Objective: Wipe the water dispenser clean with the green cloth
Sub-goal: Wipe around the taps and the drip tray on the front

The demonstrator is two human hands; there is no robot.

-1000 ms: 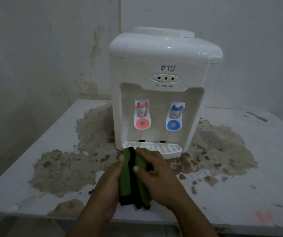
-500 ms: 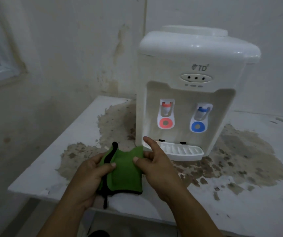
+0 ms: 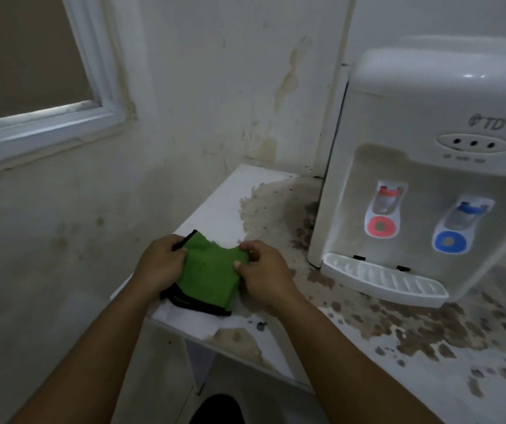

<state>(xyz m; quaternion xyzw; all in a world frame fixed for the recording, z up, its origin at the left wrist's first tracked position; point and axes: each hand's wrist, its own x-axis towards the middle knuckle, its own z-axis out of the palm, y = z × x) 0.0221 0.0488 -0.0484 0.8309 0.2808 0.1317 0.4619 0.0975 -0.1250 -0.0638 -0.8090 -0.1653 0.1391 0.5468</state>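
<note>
While both hands are pinching the green cloth, left hand and right hand are hovering beside the water dispenser.

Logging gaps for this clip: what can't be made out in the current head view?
- Water dispenser: right side cut off by the frame edge.
- Labels under its three indicator lights: too small and blurred to read.
- Green cloth: side edges covered by the left hand and right hand.
</note>
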